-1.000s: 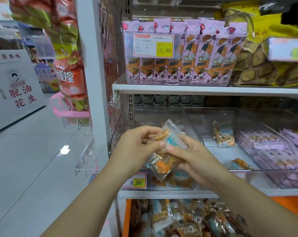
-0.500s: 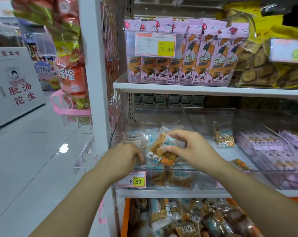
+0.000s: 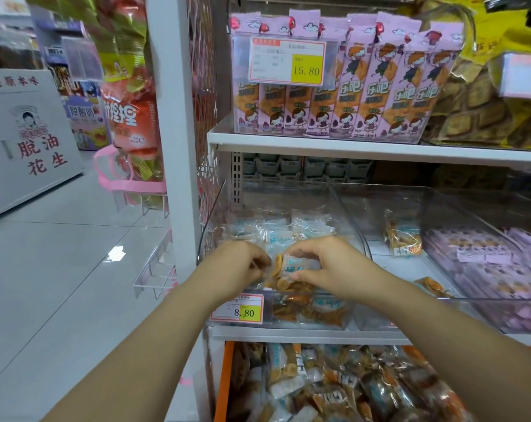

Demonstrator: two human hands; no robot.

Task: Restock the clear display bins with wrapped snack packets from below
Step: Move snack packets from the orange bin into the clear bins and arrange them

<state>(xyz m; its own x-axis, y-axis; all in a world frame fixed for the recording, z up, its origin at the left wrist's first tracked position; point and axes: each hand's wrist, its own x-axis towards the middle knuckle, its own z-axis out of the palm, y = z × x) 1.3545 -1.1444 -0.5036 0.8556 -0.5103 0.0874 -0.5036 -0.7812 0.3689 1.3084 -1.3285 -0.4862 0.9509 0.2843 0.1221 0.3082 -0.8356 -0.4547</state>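
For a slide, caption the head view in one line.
Both hands, left and right, settle a wrapped snack packet into the left clear display bin above the 8.80 price tag.

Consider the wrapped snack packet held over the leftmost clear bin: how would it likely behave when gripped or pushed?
The snack packet looks crinkly and soft-walled, so it probably flexes instead of staying stiff. Its glossy film may be slippery; both the left hand and right hand pinch it. The thin round crisps inside look brittle, so squeezing could crack them.

Both forearms are extended forward, wrists nearly level. The left hand (image 3: 242, 263) is curled knuckles-up; the right hand (image 3: 325, 266) is pinched closed, fingers bent downward.
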